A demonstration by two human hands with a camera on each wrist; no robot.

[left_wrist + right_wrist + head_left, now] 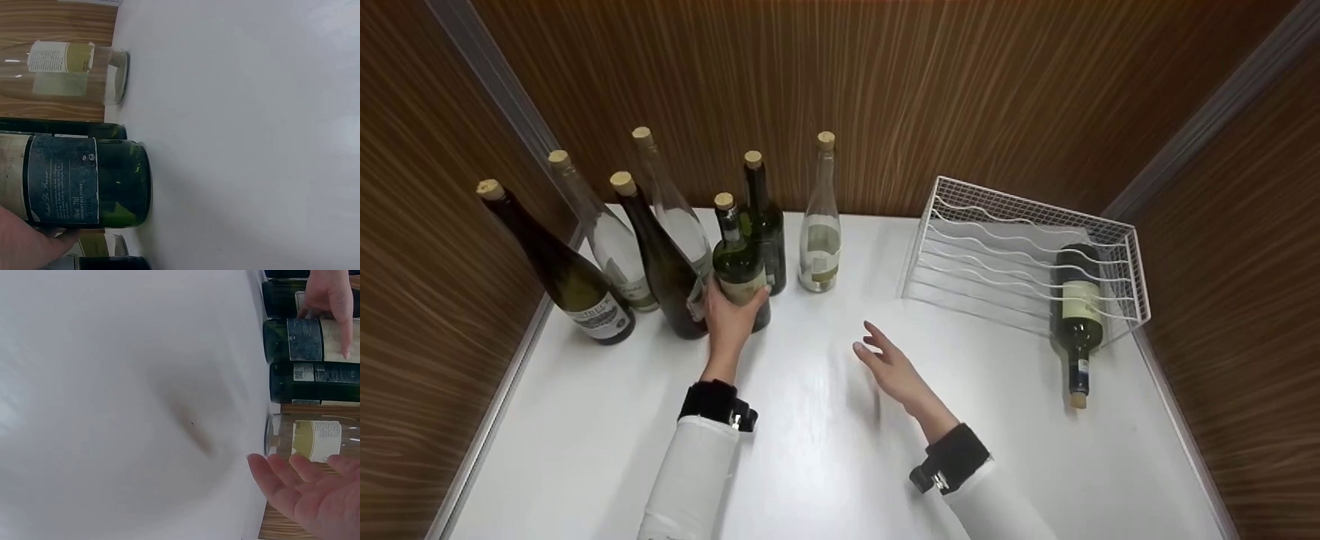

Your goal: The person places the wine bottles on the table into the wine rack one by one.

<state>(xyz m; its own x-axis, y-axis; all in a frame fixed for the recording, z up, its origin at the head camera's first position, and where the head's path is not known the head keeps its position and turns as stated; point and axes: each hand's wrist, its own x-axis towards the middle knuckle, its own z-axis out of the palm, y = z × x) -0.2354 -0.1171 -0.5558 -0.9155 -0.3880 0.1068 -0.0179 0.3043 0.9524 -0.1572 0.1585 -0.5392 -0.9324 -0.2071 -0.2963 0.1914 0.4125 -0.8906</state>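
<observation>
Four corked bottles [655, 247] — two dark, two clear — stand at the left of the counter [810, 420]. Next, the left hand [730, 319] grips an upright green bottle [739, 261], fingers curled round its body, a dark bottle [769, 232] just behind. Then comes a clear bottle [820, 240]. The right hand [894, 371] hovers over the counter — fingers loosely spread. Farther right, a wire rack [1035, 206] holds a lying bottle [1081, 307].

Seven glass bottles [661, 259] crowd a white table's back edge [874, 234], left of a white wire rack [1035, 209] holding a green glass bottle [1081, 309].
</observation>
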